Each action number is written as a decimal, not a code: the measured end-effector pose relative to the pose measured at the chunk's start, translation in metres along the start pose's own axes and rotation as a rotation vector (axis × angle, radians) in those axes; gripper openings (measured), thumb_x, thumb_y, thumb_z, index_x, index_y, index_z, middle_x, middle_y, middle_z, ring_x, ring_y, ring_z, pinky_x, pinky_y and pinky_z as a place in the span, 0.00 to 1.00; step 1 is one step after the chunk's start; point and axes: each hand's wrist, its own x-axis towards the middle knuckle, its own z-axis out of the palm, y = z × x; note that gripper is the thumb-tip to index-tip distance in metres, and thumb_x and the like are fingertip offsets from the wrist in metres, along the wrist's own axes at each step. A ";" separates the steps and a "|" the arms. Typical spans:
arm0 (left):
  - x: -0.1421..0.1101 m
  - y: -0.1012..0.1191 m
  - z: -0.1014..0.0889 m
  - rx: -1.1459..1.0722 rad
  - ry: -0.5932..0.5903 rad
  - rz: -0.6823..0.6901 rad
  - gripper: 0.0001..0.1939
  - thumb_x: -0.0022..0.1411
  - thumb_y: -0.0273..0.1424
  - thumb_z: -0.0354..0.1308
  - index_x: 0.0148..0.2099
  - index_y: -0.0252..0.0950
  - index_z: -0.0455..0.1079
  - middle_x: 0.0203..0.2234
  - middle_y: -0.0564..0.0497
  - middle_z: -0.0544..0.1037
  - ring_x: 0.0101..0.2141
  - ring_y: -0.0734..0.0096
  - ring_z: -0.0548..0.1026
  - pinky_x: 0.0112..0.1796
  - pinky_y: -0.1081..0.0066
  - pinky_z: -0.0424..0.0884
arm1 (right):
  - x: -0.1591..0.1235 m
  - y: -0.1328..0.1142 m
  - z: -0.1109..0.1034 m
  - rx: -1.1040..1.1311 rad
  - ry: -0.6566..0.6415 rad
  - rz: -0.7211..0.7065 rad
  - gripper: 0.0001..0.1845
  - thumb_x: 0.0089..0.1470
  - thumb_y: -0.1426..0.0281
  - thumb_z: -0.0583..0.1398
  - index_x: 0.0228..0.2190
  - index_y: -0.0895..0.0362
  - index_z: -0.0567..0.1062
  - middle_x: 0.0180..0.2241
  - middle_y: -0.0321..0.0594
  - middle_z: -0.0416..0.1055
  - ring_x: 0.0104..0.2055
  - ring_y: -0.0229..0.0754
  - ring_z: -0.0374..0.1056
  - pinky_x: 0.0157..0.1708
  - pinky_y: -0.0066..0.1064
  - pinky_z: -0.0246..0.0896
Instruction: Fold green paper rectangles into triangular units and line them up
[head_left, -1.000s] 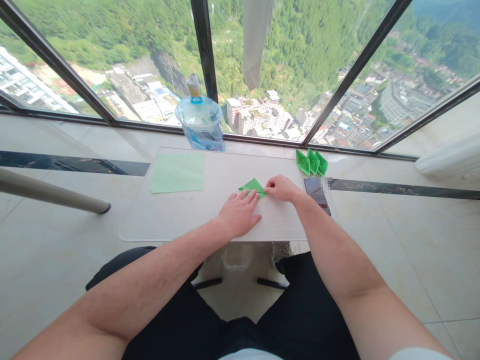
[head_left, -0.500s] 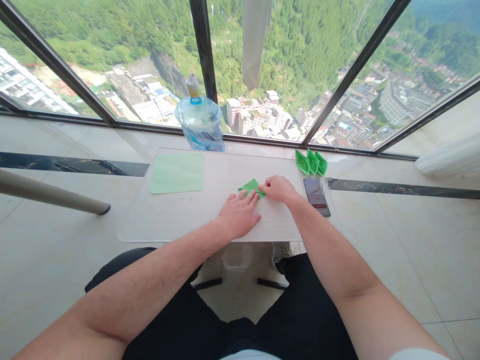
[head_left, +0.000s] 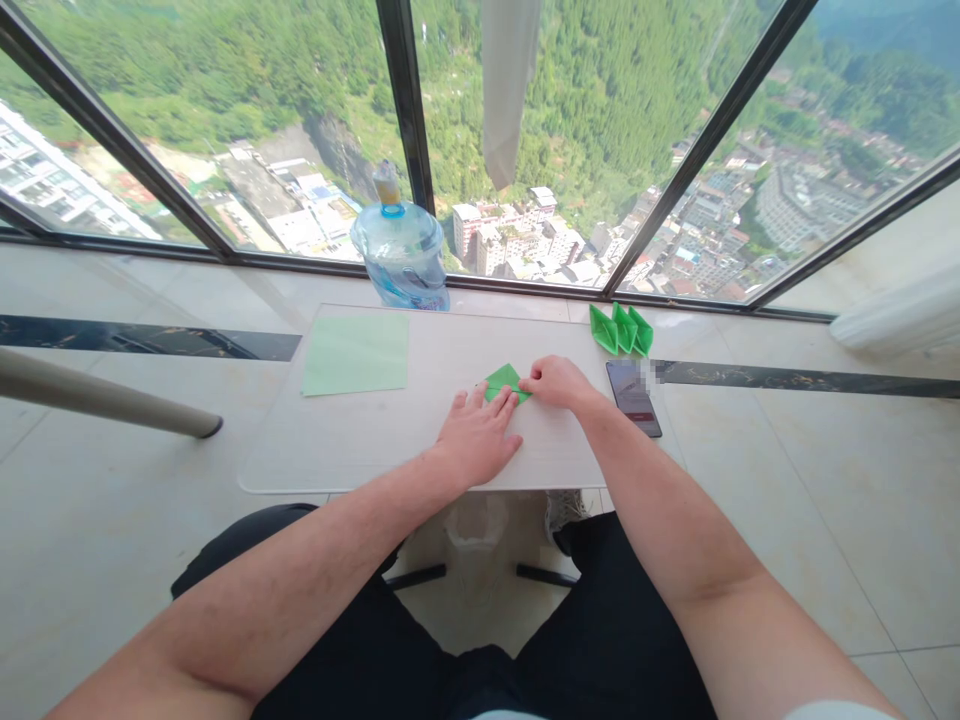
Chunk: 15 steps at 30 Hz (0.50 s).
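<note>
A small piece of folded green paper [head_left: 504, 380] lies on the white table, a crease line running across its middle. My left hand [head_left: 480, 435] rests flat with its fingers spread, the fingertips pressing on the paper's near left part. At the right corner of the paper, my right hand [head_left: 559, 382] is closed, thumb and fingers pinched on the edge. Part of the paper is hidden under the left fingertips.
A light green sheet [head_left: 355, 352] lies at the left of the table [head_left: 337, 455]. Folded green paper pieces [head_left: 621, 330] and a phone [head_left: 634, 398] are on the right. Behind the table, a large water bottle [head_left: 401, 255] stands before the window.
The view has tilted slightly, so the table sits a little lower. More of the green paper's far face and its crease now shows. Both hands have barely moved.
</note>
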 end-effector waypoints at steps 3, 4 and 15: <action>0.000 0.001 0.000 -0.005 0.001 -0.003 0.36 0.68 0.46 0.45 0.73 0.38 0.53 0.71 0.48 0.55 0.69 0.40 0.50 0.63 0.38 0.48 | 0.000 0.000 -0.001 -0.007 -0.006 -0.003 0.12 0.53 0.60 0.62 0.31 0.56 0.80 0.31 0.40 0.79 0.31 0.38 0.69 0.28 0.27 0.51; 0.000 0.001 -0.001 -0.005 0.000 -0.006 0.35 0.68 0.46 0.45 0.73 0.38 0.53 0.71 0.48 0.56 0.69 0.40 0.50 0.62 0.38 0.48 | 0.000 0.000 -0.001 -0.009 -0.006 -0.006 0.12 0.54 0.60 0.62 0.30 0.56 0.80 0.31 0.40 0.79 0.31 0.38 0.68 0.28 0.28 0.51; -0.001 0.001 -0.002 0.008 -0.009 -0.020 0.35 0.68 0.46 0.44 0.74 0.42 0.52 0.71 0.49 0.55 0.69 0.40 0.50 0.60 0.34 0.50 | 0.004 0.012 0.001 -0.063 -0.002 -0.051 0.10 0.54 0.62 0.61 0.28 0.55 0.78 0.30 0.40 0.78 0.31 0.39 0.68 0.27 0.28 0.50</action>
